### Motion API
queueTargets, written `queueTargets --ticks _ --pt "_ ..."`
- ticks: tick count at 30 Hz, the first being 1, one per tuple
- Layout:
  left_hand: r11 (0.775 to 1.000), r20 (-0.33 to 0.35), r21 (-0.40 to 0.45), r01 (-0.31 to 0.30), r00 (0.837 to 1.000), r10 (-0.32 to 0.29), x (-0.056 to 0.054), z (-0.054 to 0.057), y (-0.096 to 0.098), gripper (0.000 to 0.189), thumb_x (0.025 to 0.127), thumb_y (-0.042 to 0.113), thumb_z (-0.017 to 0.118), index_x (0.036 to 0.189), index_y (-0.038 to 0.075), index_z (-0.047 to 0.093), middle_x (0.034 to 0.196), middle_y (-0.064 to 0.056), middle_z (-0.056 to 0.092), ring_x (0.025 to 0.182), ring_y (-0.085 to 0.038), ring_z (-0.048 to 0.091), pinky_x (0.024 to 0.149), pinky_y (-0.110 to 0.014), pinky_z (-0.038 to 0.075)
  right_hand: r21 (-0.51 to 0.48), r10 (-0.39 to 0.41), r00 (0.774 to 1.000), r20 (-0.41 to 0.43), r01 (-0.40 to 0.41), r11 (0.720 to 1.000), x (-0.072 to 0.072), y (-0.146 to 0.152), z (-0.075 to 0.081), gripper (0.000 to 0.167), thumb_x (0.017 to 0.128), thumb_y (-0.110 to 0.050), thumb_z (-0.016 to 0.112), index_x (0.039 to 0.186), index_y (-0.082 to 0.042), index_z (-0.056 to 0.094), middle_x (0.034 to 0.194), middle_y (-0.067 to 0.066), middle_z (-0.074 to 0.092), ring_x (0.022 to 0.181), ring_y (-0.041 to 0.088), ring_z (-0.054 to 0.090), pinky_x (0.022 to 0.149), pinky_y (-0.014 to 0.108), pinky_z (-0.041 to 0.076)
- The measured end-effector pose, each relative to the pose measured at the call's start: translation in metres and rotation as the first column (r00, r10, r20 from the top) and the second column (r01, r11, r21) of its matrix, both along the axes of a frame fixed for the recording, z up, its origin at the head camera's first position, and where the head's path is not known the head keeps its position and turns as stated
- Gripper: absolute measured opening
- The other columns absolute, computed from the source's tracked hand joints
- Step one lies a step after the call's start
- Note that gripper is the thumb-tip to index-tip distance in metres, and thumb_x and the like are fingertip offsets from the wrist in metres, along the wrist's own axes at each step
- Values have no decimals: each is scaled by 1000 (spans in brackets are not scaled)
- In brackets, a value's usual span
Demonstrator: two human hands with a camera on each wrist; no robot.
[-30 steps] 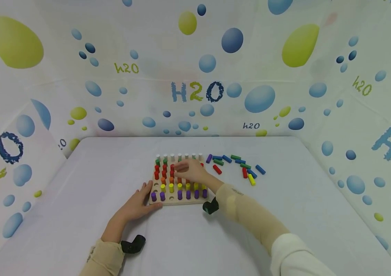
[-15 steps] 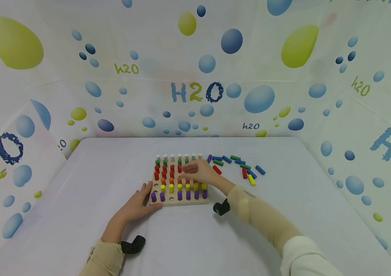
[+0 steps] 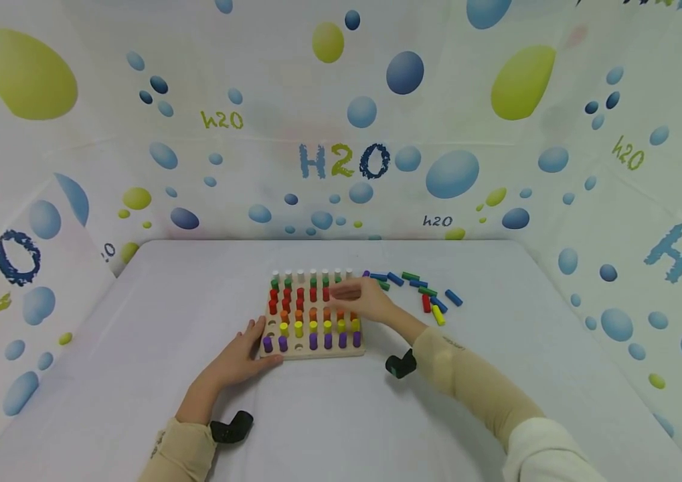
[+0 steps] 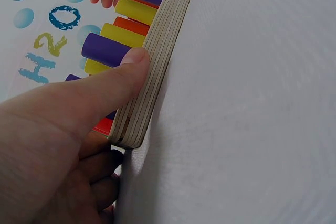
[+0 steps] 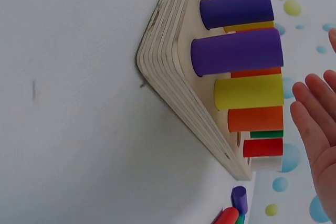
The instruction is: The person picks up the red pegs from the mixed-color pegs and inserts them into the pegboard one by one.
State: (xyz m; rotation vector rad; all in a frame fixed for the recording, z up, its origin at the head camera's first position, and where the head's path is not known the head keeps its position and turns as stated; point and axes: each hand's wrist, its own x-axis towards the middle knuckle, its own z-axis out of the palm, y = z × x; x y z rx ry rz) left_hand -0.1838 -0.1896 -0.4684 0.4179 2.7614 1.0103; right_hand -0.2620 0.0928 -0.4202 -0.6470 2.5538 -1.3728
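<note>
A wooden pegboard [image 3: 341,354] stands on the table in the head view, its pegs in coloured rows: white at the back, then green, red, orange, yellow and purple in front. A few bare holes show near its left side and front row. My left hand [image 3: 235,359] grips the near left corner; in the left wrist view the thumb [image 4: 137,59] presses the front edge while the fingers curl by the side. Over the board's right part hovers my right hand [image 3: 367,301], fingers extended, beside a red peg [image 3: 326,294]. No peg shows in the right hand [image 5: 321,145] in the right wrist view.
Loose pegs lie on the white table right of the board, among them a blue peg [image 3: 453,298], a yellow peg [image 3: 438,315] and a red peg [image 3: 426,303]. A patterned cloth [image 3: 280,80] surrounds the table at the back and sides.
My right hand has slid rightward above the board, uncovering more red pegs and now hiding a loose red peg. The left hand has stayed at its corner.
</note>
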Motion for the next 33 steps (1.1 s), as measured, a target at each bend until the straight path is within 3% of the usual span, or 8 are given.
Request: queueTargets --ticks 7,16,24,28,33 --pt "1000 10 -7 -3 1000 3 1 2 0 97 80 49 64 144 -4 15 147 -27 13 136 -39 8 110 -51 7 -71 1 1000 -13 -2 997 4 10 2 34 83 -19 69 114 -6 63 110 7 65 98 16 62 84 26 51" --pt "1000 7 -7 -9 1000 9 1 3 1 97 79 49 65 144 -4 15 146 -27 14 135 -40 9 110 -51 8 -92 -9 999 -32 6 996 5 24 3 37 83 -22 68 116 -5 62 111 7 65 100 17 62 85 28 50" --pt "1000 9 -6 -15 1000 15 0 0 1 98 79 50 65 144 -3 15 147 -27 14 136 -39 9 110 -51 7 -78 -34 999 -25 32 996 24 33 29 36 86 -15 65 116 4 59 113 19 62 102 26 61 87 34 50" --pt "1000 10 -7 -13 1000 13 0 1 1 98 79 51 65 144 -3 15 147 -26 14 136 -39 8 110 -51 7 -64 -67 998 -14 66 996 29 39 35 36 87 -15 64 117 4 59 114 19 61 104 26 60 87 32 50" --pt "1000 14 -7 -13 1000 13 0 1 1 98 79 52 64 144 -3 15 147 -26 13 136 -39 8 110 -51 7 -75 -104 995 -7 103 992 12 53 14 40 84 -25 67 116 -2 62 113 16 63 100 22 62 81 31 53"
